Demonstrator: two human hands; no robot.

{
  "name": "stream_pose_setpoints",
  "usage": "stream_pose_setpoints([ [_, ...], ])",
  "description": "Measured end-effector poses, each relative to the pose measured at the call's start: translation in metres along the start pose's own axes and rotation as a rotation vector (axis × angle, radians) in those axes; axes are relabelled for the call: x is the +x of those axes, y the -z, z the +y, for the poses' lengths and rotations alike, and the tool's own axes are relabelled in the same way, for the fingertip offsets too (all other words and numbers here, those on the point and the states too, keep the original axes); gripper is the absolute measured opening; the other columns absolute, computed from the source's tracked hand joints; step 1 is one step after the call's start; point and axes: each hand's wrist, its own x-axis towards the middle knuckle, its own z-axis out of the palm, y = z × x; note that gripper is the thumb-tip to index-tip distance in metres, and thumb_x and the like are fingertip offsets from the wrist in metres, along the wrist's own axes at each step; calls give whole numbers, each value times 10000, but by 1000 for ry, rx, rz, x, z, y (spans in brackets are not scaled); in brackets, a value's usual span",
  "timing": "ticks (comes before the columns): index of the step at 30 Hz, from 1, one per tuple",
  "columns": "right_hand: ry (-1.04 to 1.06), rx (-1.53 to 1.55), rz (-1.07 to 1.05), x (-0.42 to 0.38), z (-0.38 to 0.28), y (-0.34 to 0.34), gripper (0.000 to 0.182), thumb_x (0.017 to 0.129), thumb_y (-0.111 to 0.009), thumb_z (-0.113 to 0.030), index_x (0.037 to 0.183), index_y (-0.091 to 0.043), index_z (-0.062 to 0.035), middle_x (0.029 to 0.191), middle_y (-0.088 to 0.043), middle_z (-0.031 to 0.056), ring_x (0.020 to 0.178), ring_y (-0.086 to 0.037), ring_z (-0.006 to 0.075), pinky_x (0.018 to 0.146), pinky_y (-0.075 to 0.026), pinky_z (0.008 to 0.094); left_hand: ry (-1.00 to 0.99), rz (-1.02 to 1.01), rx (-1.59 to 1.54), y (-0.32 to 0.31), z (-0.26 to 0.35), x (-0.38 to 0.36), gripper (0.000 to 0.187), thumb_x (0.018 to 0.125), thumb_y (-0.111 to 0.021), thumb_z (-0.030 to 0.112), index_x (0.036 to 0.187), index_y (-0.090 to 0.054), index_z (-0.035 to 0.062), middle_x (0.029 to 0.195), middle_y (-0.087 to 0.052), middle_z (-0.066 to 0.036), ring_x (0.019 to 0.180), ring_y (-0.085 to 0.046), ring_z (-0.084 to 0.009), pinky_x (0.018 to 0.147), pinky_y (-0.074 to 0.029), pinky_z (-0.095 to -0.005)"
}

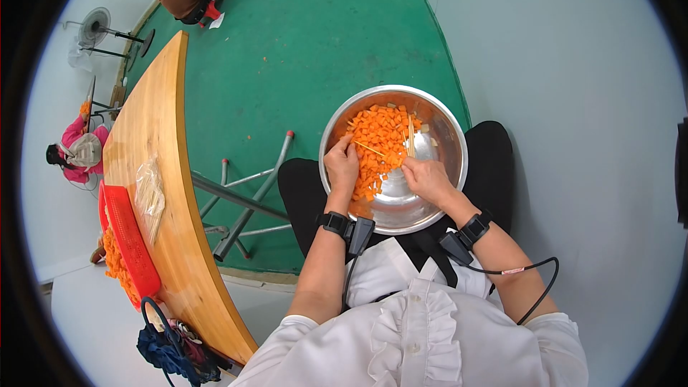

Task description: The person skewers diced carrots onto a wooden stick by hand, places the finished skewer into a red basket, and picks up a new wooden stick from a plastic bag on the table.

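Observation:
A wide steel bowl point(456, 136) rests on my lap, with a heap of diced carrot point(376, 125) along its left and far side. My left hand point(342, 166) is over the bowl's left rim, fingers pinched on a thin wooden skewer point(368, 148) that points toward the bowl's middle. Opposite it, my right hand point(428, 180) reaches in from the right, thumb and fingertips closed on a carrot piece point(393, 160) near the skewer's tip. Several more skewers point(411, 136) lie together in the bowl just beyond my right hand.
At left stands a wooden table point(172, 244) bearing a plastic bag of skewers point(150, 197). A red basket point(135, 244) with orange pieces beside it is at its far edge. Metal legs point(254, 208) stick out nearby. Two people sit farther off, near a fan point(95, 27).

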Motion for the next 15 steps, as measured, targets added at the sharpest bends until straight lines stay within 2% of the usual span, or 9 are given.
stream_pose_setpoints([
  [3,-83,103,-66,1,-2,1,189,827,-466,-162,732,-565,-32,616,-578,191,608,-591,337,570,-447,437,-203,19,113,0,-11,2,191,811,-556,22,980,-630,-26,670,-634,-116,555,-601,-125,512,-468,-253],
  [6,-243,601,-211,3,7,-5,216,830,-441,-151,752,-586,-11,671,-600,185,679,-606,311,618,-452,409,-422,57,222,0,-10,2,189,795,-561,12,966,-631,-26,691,-636,-147,570,-621,-177,547,-482,-279],
  [9,-401,717,-324,3,11,-5,215,848,-427,-132,778,-571,11,583,-561,75,557,-556,216,547,-426,340,-387,17,253,1,-10,0,181,789,-562,9,951,-632,-30,709,-637,-159,586,-629,-202,572,-490,-293],
  [12,-178,455,-150,0,8,-8,211,835,-436,-141,755,-570,1,674,-595,194,670,-599,320,612,-453,401,-305,-6,220,1,-4,0,172,790,-557,8,938,-635,-29,711,-639,-154,593,-632,-198,567,-488,-291],
  [15,-74,118,-49,0,4,-9,192,840,-451,-147,740,-532,-5,650,-573,215,627,-580,357,588,-448,433,-53,-47,70,3,9,-3,162,793,-547,3,924,-638,-29,714,-643,-148,607,-640,-189,571,-490,-282],
])
